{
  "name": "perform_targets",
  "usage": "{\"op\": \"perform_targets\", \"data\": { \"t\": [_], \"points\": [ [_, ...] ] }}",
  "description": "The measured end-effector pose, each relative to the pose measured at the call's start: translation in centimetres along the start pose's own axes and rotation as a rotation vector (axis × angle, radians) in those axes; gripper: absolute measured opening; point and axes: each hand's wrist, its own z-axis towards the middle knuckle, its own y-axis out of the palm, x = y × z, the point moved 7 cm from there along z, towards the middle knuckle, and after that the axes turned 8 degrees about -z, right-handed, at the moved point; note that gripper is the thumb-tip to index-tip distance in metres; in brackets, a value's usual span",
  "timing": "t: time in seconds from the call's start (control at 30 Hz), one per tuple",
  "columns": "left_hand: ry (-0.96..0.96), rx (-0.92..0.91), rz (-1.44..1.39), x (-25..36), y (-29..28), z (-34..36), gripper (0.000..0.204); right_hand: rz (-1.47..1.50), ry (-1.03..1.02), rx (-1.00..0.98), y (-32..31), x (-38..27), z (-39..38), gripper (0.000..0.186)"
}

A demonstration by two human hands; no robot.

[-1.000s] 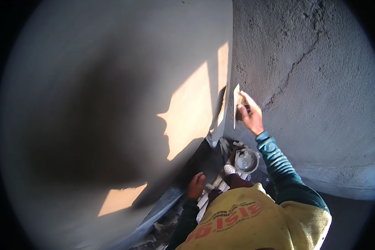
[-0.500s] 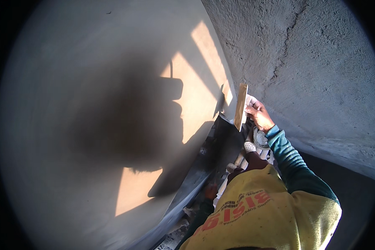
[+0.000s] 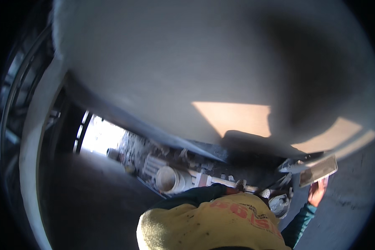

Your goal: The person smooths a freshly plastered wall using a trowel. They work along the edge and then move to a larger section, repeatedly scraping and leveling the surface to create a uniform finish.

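At the right, beside the wall, my right hand (image 3: 318, 192) is closed on a flat rectangular plastering trowel (image 3: 318, 171). Its broad face shows, and its handle is hidden behind it. My left hand (image 3: 232, 190) is low in front of my body, just past the dark green sleeve; its fingers are too small and dark to make out. A smooth grey plastered wall (image 3: 162, 62) fills the upper part, with sunlit patches and my dark shadow on it.
Below stand a pale bucket (image 3: 167, 179) and, by my feet, a container with whitish plastic (image 3: 280, 204). My light perforated shoes (image 3: 240, 184) rest by a long pole (image 3: 221, 181). A pale curved column edge (image 3: 31, 166) rises at far left, near a bright opening (image 3: 102, 133).
My view has swung to the left, bringing the bucket, the opening and the column edge into sight. The trowel in my right hand now lies nearly level, where it was upright before.
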Motion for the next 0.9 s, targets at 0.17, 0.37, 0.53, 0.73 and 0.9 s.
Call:
{"op": "perform_targets", "data": {
  "t": [0.17, 0.37, 0.53, 0.73, 0.9],
  "points": [
    [-0.052, 0.095, -0.195, 0.4, 3.3, -5.6, 0.070, -0.308, 0.308, -0.304, 4.0, 2.8, 0.7, 0.050],
    [-0.076, 0.200, -0.383, -0.8, 4.3, -8.9, 0.072, -0.504, 0.424, -0.691, 9.3, 6.6, 1.5, 0.044],
    [-0.099, 0.284, -0.541, -3.0, 5.4, -12.0, 0.074, -0.623, 0.412, -0.956, 17.3, 7.3, 1.3, 0.048],
    [-0.100, 0.335, -0.679, -6.9, 4.3, -14.3, 0.076, -0.698, 0.485, -1.018, 22.5, 10.4, 0.3, 0.050],
    [-0.116, 0.333, -0.779, -9.9, 2.9, -16.5, 0.077, -0.681, 0.563, -1.061, 25.8, 14.6, -1.3, 0.053]
  ]
}}
